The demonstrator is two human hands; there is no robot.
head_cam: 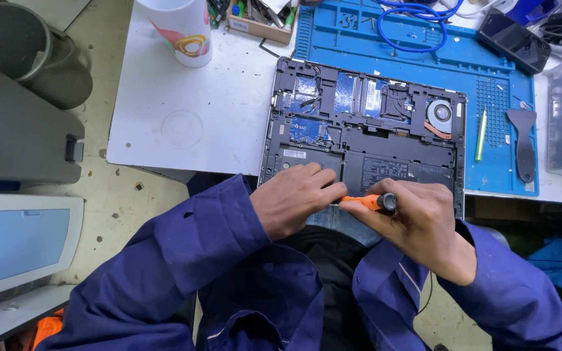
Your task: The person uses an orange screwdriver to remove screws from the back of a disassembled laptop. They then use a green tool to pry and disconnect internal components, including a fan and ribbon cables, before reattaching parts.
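Note:
An opened laptop (365, 130) lies bottom-up at the table's near edge, its circuit board, fan (438, 114) and black battery exposed. My right hand (417, 224) is shut on an orange-handled screwdriver (371, 202), held sideways over the laptop's near edge. My left hand (294, 198) rests beside it with its fingertips touching the screwdriver's tip end and the laptop's edge. Both arms wear dark blue sleeves.
A blue work mat (489, 58) lies under the laptop, with a green pen tool (481, 135), a grey scraper (523, 143), a blue cable (417, 26) and a phone (514, 39). A white cup (180, 29) stands at the back left. Grey machines (14, 130) sit on the left.

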